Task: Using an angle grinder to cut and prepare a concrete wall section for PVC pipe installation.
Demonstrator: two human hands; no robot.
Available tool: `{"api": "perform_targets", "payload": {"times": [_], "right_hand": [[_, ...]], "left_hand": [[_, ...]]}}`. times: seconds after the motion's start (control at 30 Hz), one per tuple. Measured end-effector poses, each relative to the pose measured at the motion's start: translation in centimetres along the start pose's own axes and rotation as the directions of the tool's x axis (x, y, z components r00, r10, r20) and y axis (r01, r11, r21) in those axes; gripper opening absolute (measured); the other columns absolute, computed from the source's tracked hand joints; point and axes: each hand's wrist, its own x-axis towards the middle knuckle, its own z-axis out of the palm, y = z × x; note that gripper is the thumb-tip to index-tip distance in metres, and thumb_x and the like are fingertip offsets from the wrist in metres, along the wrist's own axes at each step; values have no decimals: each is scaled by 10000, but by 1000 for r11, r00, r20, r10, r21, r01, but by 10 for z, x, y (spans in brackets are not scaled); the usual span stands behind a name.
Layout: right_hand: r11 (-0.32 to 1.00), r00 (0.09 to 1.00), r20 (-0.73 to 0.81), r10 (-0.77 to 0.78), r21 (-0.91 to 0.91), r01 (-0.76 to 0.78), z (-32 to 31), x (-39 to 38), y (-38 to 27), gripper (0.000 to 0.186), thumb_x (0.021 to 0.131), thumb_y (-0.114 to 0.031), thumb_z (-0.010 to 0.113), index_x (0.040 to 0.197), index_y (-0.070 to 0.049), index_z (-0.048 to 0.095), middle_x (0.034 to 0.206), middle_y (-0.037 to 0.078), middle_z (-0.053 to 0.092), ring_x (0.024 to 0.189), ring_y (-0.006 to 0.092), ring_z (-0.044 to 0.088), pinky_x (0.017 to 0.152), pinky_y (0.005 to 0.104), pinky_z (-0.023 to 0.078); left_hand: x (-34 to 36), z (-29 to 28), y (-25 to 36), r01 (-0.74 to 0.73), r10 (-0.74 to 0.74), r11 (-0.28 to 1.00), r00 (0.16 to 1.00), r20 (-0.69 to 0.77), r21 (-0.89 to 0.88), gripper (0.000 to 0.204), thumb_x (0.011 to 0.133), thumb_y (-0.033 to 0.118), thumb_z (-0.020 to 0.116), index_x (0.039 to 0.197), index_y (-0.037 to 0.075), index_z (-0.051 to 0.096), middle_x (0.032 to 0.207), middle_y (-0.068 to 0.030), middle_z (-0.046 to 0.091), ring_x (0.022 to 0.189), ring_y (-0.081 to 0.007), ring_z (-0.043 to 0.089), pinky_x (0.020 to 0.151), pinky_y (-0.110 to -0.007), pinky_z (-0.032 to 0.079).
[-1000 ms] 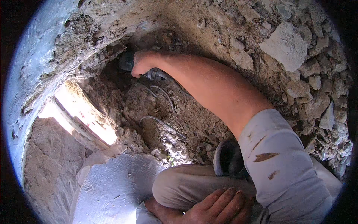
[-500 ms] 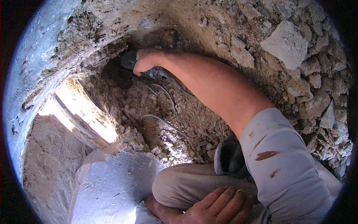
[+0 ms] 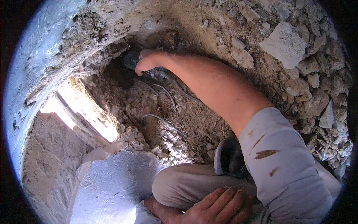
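- Because my right hand [image 3: 149,61] hangs over the far left corner of the hollow [image 3: 136,102], it is by far the nearer one to what lies there.
- Just left of my knuckles sits a dark round piece [image 3: 130,59], tucked against the hollow's far left wall; my hand hides part of it, so I cannot tell whether I touch it.
- Just below my palm, on the near side, lies a grey fitting [image 3: 158,73]. From it a hose [image 3: 188,95] slants toward the hollow's near right, its long axis running roughly along my forearm [image 3: 220,91], then passing beneath.
- My right fingers bend downward, knuckles up; the thumb is hidden, and I cannot tell whether they pinch anything.
- Two thin wires [image 3: 172,98] curve up from the dirt nearer me, well apart from my left hand.
- My left hand [image 3: 220,209] rests across my leg [image 3: 179,183], fingers side by side and lightly curled; its palm is hidden, so its grip I cannot tell.
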Motion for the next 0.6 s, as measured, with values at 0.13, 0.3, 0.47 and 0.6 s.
{"api": "perform_targets", "payload": {"times": [0.13,0.3,0.47,0.6], "right_hand": [[994,1000,-18,-9,109,11,-3,-10,-4,510,625,-378,803,877,59,732,927,204,737,845,302,686,755,451,524],[999,999,-2,-36,27,36,-9,-12,-10,549,634,-394,791,951,53,750,1013,211,748,898,312,698,792,450,533],[999,999,-3,42,19,-42,-17,-12,-9,629,633,-418,777,1061,42,754,1110,236,739,989,339,708,848,444,541],[997,995,-57,78,2,-78,-13,-1,9,649,631,-430,766,1074,44,747,1126,238,735,998,353,703,849,456,536]], "left_hand": [[-1,5,1,31,-30,999,999,-35,18,423,681,213,648,1046,0,657,1143,-206,644,1106,-376,650,949,-483,553],[-10,26,-7,-25,13,997,986,-169,-70,450,665,211,654,1056,-12,649,1137,-202,648,1092,-373,654,930,-471,560],[-6,21,-7,-20,17,999,995,-100,-33,420,678,203,657,1042,-5,647,1113,-200,653,1067,-369,665,921,-463,564],[-3,21,-6,-23,17,999,981,-193,-32,400,687,190,654,1036,-5,642,1100,-201,653,1055,-366,670,909,-459,568]]}}
